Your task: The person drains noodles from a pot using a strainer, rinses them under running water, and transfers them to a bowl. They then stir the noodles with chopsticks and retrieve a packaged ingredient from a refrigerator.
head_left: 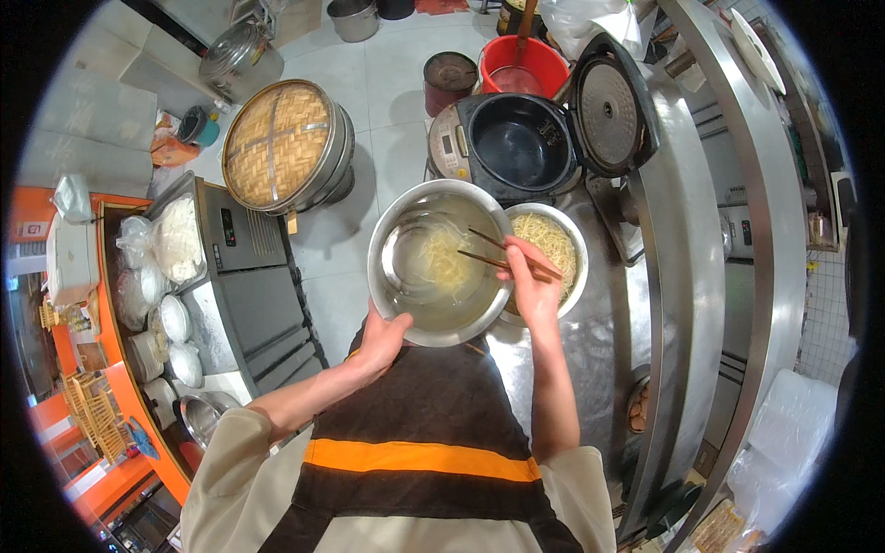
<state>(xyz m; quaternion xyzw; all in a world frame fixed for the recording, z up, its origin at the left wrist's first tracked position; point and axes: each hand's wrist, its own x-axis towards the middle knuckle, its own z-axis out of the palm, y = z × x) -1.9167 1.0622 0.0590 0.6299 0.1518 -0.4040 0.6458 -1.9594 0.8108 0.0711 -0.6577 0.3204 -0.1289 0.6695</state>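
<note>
A wide stainless-steel bowl (387, 304) is held up before me, with cloudy liquid and a loose clump of pale yellow shreds (444, 257) in it. My left hand (384, 339) grips its near left rim, thumb on top. My right hand (534, 280) holds a pair of dark wooden chopsticks (487, 260), their tips parted above the liquid just right of the shreds. Under that hand and partly behind the large bowl, a smaller metal bowl (582, 266) heaped with similar thin yellowish shreds (543, 238) rests on the steel counter.
Beyond the bowls stands a rice cooker (449, 142) with its lid (612, 104) raised. A red bucket (494, 59) is behind it. A bamboo-lidded steamer (280, 145) stands at the left. Steel shelves (684, 311) run along the right; bagged food (181, 238) lies on the left unit.
</note>
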